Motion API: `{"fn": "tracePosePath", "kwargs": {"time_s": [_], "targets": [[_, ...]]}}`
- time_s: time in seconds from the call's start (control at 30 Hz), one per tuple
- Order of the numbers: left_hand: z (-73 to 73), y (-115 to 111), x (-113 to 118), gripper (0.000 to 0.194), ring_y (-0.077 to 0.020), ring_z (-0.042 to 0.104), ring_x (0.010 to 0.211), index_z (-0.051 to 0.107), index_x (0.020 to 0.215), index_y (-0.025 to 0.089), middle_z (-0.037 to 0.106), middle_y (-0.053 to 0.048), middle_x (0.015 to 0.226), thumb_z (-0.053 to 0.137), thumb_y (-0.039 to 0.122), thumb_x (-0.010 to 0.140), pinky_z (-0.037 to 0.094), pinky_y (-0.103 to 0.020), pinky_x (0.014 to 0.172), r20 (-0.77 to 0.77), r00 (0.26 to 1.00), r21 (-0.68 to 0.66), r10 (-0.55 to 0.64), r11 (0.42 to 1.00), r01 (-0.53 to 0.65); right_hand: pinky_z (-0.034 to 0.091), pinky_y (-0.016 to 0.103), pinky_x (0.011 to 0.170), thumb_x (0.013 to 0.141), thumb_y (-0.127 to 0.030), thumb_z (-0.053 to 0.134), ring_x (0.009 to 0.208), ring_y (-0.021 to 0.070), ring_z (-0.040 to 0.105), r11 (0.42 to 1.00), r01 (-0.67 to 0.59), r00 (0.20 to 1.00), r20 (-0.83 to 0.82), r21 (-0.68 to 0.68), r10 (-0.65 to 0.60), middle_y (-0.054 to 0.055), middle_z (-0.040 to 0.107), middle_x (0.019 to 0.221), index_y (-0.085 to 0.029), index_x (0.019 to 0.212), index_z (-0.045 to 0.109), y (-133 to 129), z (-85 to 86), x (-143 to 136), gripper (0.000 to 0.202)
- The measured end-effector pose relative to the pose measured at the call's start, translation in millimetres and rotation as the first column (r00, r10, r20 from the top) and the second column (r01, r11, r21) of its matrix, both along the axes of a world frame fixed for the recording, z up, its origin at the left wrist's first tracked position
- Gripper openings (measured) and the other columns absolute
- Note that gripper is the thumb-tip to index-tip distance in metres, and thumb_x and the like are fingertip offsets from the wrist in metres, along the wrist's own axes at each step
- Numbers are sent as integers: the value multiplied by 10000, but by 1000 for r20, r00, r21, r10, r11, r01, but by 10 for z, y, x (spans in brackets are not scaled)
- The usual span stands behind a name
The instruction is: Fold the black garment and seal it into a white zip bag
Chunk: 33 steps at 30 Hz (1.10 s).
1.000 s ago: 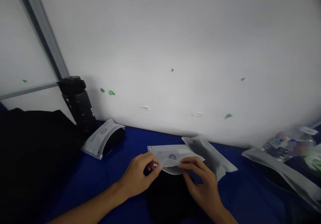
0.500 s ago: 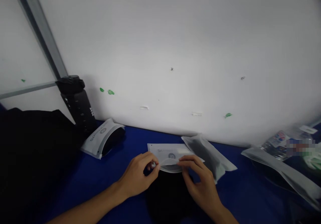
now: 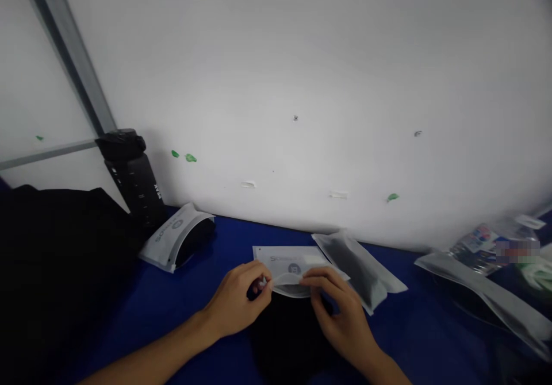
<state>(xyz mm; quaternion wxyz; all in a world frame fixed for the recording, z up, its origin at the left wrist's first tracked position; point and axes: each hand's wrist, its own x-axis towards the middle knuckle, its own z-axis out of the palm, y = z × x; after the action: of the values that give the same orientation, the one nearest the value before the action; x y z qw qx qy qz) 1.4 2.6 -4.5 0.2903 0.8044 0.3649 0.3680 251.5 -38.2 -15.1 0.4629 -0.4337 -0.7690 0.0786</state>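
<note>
Pouch [image 3: 280,254] edge pinched in left hand [image 3: 240,300] grip; right hand [image 3: 340,305] touching, grip unclear.

Lighting: dim, diffuse | wall [image 3: 345,86]: brightest mid-height, greyer toward top corners | bottle [image 3: 133,184]: faint shadow on wall at right | black shape [image 3: 52,281], near left: detail lost | central pouch [image 3: 280,257]: lettering soft | right: pixelated patch [image 3: 517,252] | edges: wide-angle lean
</note>
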Motion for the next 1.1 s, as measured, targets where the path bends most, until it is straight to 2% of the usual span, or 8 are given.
{"fn": "tracePosePath", "kwargs": {"time_s": [0.63, 1.1], "targets": [[-20, 33, -18, 122, -135, 585, 744, 636, 902, 208, 622, -2, 849, 563, 227, 998, 469, -259, 728, -20, 999, -18, -38, 999, 37, 612, 376, 904, 1016, -114, 505, 1083, 234, 704, 999, -39, 997, 60, -36, 41, 93, 690, 1139, -267, 1082, 713, -4, -32, 17, 267], [-22, 37, -13, 121, -143, 588, 730, 649, 902, 206, 630, -11, 837, 573, 245, 989, 471, -264, 710, -34, 999, -46, -40, 998, 39, 623, 342, 870, 990, -87, 513, 1037, 225, 722, 997, -69, 996, 57, -29, 71, 87, 697, 1110, -260, 1067, 723, -13, 26, -16, 283]]}}
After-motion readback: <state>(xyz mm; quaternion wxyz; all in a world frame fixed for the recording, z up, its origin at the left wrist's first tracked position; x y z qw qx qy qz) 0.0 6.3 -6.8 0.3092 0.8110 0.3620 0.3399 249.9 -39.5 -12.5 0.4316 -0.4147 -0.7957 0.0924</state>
